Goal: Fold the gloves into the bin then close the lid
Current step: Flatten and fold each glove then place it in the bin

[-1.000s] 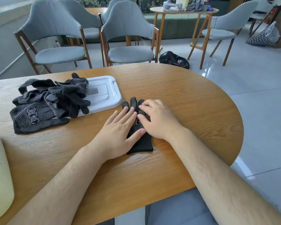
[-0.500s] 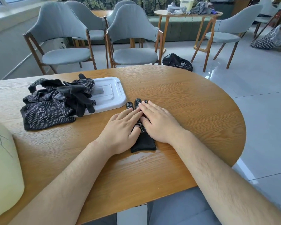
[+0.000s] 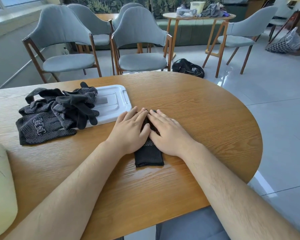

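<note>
Head view: left hand (image 3: 130, 130) and right hand (image 3: 168, 134), both flat and gripping nothing, press the glove (image 3: 148, 156) beneath them; uneven lifting may drag it askew.

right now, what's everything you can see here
flat glove: one, black dotted, table centre, under both hands
glove pile: several, black dotted, table left, partly on the lid
lid: one, white, beneath the pile's right side
pale object: one, cream, left edge, cut off
table: one, wooden, foreground
chairs: at least five, grey-blue, behind the table
black bag: one, floor behind
left hand: flat, presses the flat glove
right hand: flat, presses it too
</note>
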Tool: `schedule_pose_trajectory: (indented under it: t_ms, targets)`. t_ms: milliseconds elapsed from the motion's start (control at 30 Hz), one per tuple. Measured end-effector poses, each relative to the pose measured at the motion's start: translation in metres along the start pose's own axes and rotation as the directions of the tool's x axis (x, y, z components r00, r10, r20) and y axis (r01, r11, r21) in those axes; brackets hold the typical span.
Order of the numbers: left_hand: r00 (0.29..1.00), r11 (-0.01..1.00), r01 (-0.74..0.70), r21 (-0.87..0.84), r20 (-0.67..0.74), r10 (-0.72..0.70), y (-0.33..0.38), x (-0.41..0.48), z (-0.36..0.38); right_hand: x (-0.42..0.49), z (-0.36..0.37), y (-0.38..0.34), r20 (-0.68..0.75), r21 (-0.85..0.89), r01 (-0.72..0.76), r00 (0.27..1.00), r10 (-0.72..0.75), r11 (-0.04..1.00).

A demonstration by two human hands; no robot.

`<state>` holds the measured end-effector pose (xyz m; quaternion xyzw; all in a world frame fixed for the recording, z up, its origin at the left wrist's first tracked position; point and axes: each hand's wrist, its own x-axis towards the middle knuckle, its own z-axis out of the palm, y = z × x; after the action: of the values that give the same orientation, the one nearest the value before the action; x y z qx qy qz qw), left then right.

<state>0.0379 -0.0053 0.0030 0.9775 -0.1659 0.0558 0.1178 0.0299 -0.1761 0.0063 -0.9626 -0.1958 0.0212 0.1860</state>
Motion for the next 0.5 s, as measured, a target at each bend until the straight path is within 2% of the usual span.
schedule_pose_trajectory:
  t_ms: [100,167,333,433,500]
  targets:
    - [0.995,0.998,-0.037,-0.042,0.088,0.041,-0.005,0.002,0.002,0.001,-0.001,0.000,0.016,0.013,-0.010,1.000,0.010,1.000]
    - [0.994,0.991,-0.044,-0.129,0.095,0.057,-0.007,0.003,0.001,0.002,0.001,-0.001,0.044,-0.057,-0.009,0.999,0.011,0.998]
    - [0.994,0.961,-0.062,-0.271,-0.101,0.035,-0.006,-0.018,-0.007,0.002,0.004,-0.002,0.057,-0.111,-0.008,0.998,0.014,0.994]
    - [0.962,0.968,-0.145,-0.207,-0.256,0.090,-0.013,-0.048,-0.012,0.002,0.003,-0.002,0.075,-0.104,-0.004,0.997,0.012,0.995]
    - [0.934,0.976,-0.147,-0.159,-0.348,0.084,-0.017,-0.065,-0.013,0.002,0.003,-0.002,0.077,-0.107,-0.007,0.997,0.016,0.994]
